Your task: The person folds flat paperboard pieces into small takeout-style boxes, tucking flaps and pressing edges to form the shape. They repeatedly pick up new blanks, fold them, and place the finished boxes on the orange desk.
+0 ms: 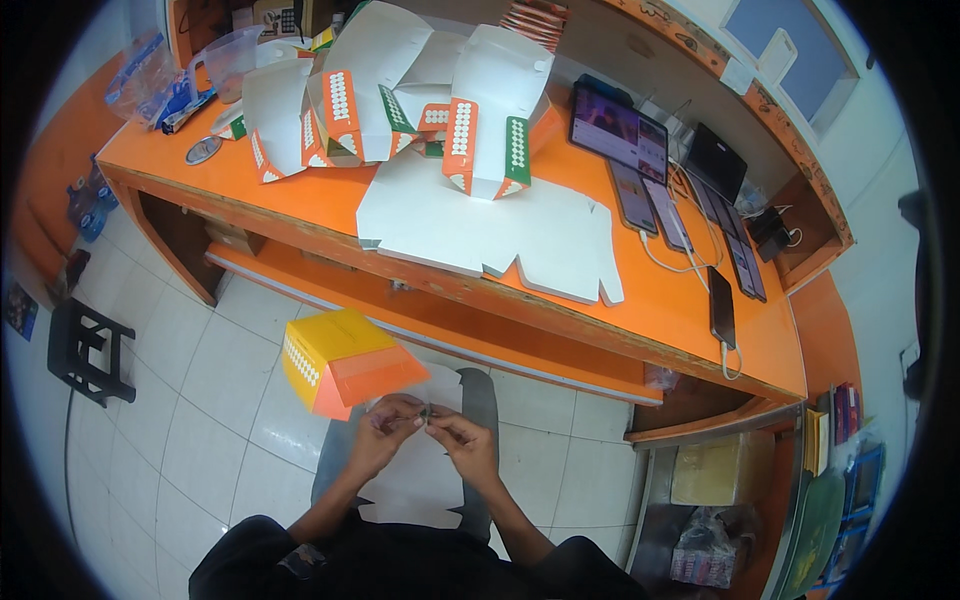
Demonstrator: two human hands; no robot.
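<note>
My left hand and my right hand meet low in the middle, their fingertips pinching a small dark thing between them; what it is cannot be made out. Just above my left hand sits a folded orange and yellow carton box with white dots on one side, resting near my knee. A flat white carton blank lies across my lap under both hands.
An orange counter runs across the view with flat white blanks, several folded boxes, a tablet and phones on cables. A black stool stands on the tiled floor at left. Shelves with goods are at lower right.
</note>
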